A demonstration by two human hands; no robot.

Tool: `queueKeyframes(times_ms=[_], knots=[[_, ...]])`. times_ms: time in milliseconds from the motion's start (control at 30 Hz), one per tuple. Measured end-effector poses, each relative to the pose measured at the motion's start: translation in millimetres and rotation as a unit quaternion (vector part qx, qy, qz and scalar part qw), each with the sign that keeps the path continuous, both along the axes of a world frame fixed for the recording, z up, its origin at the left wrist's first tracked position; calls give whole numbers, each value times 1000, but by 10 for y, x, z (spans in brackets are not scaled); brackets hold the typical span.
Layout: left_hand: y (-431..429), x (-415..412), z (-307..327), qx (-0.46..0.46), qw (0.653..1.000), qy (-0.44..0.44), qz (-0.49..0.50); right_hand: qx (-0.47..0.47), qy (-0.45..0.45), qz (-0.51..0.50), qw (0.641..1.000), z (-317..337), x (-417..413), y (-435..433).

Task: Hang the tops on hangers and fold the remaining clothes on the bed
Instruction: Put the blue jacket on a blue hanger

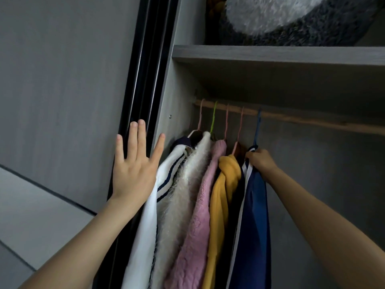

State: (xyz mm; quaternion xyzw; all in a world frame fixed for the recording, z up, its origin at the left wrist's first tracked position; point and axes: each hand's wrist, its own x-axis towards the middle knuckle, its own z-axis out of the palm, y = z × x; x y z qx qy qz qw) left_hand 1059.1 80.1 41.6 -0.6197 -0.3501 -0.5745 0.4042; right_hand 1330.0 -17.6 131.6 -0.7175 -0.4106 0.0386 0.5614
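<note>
Several tops hang on a wooden rail [312, 119] inside an open wardrobe. From the left: a white top with navy stripes [154, 197], a fluffy cream sweater [183, 184], a pink knit sweater [200, 205], a yellow top [223, 184] and a navy blue top [254, 215] on a blue hanger [258, 126]. My right hand [259, 160] grips the blue top at its collar, just under the hanger's hook. My left hand [135, 161] is held up flat with fingers spread, in front of the wardrobe's left edge, next to the white top.
A black sliding-door track [143, 65] runs down the wardrobe's left side, with a grey door panel [62, 80] beyond it. A grey shelf [270, 55] sits above the rail, holding a fluffy grey-and-white item [281, 17]. Right of the blue top the rail is bare.
</note>
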Motion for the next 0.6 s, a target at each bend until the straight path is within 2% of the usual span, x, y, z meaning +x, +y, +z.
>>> queueKeyframes(times_ms=[100, 367, 500, 600], knots=[[-13, -4, 0, -5, 1000, 3, -4, 14, -7, 8, 1000, -27, -13, -48], [-69, -13, 44, -31, 999, -8, -43, -24, -102, -1, 994, -85, -67, -384], [-372, 89, 56, -91, 981, -88, -146, -24, -112, -26, 993, -220, 65, -750], [-707, 313, -46, -100, 968, -61, -222, -49, -153, -67, 985, -374, 249, -1068]])
